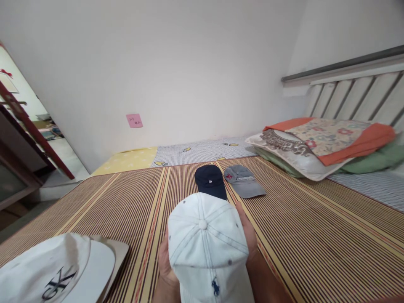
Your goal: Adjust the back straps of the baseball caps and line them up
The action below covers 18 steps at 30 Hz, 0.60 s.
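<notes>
A white cap with a small blue horse-rider emblem is held up between my two hands, its crown toward the camera. My left hand grips its left side and my right hand its right side; most fingers are hidden behind the cap. Just beyond it, a navy cap lies on the striped mat, partly covered from view. A grey cap rests to the right of the navy one. At the lower left sits a white cap with black letters, over a beige brim.
Pillows with an orange-edged floral cover lie at the right, by a slatted headboard. A pink note sticks to the wall behind. An open doorway is at the far left.
</notes>
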Tool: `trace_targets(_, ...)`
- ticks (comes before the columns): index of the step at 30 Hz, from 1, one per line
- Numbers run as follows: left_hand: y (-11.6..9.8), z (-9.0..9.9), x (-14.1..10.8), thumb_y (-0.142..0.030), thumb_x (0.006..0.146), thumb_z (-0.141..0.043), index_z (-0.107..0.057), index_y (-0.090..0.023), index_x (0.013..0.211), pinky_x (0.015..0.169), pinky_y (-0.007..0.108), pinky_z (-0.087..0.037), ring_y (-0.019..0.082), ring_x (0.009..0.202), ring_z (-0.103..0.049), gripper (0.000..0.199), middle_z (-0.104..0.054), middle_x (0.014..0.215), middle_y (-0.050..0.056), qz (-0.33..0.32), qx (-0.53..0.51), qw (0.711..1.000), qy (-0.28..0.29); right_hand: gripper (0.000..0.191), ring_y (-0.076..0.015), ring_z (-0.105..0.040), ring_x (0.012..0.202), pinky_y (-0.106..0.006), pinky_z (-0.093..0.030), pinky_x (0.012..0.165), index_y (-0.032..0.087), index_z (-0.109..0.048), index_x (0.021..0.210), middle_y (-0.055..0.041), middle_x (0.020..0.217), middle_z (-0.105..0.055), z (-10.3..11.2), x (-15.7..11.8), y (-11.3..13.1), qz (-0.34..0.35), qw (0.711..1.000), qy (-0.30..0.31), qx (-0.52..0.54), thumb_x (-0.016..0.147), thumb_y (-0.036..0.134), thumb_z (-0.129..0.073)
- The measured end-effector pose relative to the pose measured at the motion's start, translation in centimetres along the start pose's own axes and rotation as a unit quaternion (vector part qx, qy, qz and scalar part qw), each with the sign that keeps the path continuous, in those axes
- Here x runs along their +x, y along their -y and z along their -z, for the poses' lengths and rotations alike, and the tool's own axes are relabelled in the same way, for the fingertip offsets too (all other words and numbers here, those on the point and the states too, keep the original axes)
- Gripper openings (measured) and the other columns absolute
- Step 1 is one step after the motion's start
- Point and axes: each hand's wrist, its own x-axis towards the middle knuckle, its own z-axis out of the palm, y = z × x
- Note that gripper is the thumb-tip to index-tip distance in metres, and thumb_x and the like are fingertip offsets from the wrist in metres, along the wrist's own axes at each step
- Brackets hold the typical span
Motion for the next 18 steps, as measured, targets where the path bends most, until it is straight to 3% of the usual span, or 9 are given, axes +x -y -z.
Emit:
trace_targets(7, -0.3, -2.4, 1.2, -0.045, 0.110, -0.023, -0.061, -0.022, 0.146, 0.130, 0.041, -0.017, 0.026, 0.153, -0.035, 0.057, -0.059, 0.152, 0.005, 0.004, 0.034, 0.995, 0.094, 0.063, -0.0383, -0.056, 0.139, -0.053, -0.032, 0.123, 0.020, -0.073, 0.127, -0.0142, 0.131, -0.075, -0.7, -0.2, 0.1, 0.029, 0.999, 0.001, -0.018, 0.082, 0.064, -0.071)
trace_targets(10, -0.1, -2.2, 1.1, -0.053, 0.109, -0.021, -0.058, -0.022, 0.149, 0.130, 0.047, -0.015, 0.028, 0.154, -0.034, 0.063, -0.055, 0.155, 0.008, -0.011, 0.022, 0.997, 0.073, 0.064, -0.0369, -0.055, 0.140, -0.052, -0.031, 0.123, 0.019, -0.071, 0.130, -0.0143, 0.132, -0.074, -0.4, 0.0, -0.1, 0.036, 0.999, -0.003, -0.013, 0.084, 0.064, -0.069)
trace_targets(13, 0.3, -1.6, 0.7, -0.068, 0.101, -0.035, -0.057, -0.019, 0.150, 0.128, 0.053, -0.019, 0.034, 0.154, -0.034, 0.072, -0.054, 0.155, 0.013, -0.010, 0.024, 0.999, 0.023, 0.066, -0.0349, -0.053, 0.142, -0.053, -0.030, 0.124, 0.018, -0.069, 0.133, -0.0147, 0.133, -0.074, 0.0, 0.4, -0.2, 0.035, 0.999, -0.010, -0.010, 0.089, 0.066, -0.062)
trace_targets(15, 0.6, -1.3, 0.4, -0.066, 0.101, -0.041, -0.060, -0.020, 0.147, 0.127, 0.052, -0.024, 0.034, 0.151, -0.039, 0.068, -0.058, 0.152, 0.012, 0.001, 0.028, 1.000, 0.000, 0.067, -0.0340, -0.053, 0.143, -0.054, -0.030, 0.124, 0.018, -0.068, 0.133, -0.0148, 0.134, -0.073, 0.1, 0.5, -0.2, 0.037, 0.999, -0.014, -0.008, 0.090, 0.068, -0.059)
trace_targets(18, 0.6, -1.2, 0.1, -0.055, 0.106, -0.037, -0.063, -0.024, 0.145, 0.127, 0.046, -0.027, 0.029, 0.148, -0.046, 0.056, -0.061, 0.149, 0.006, 0.010, 0.015, 1.000, -0.007, 0.068, -0.0341, -0.054, 0.142, -0.056, -0.034, 0.121, 0.019, -0.071, 0.130, -0.0139, 0.130, -0.075, 0.3, 0.6, -0.5, 0.042, 0.999, -0.021, -0.008, 0.089, 0.071, -0.058)
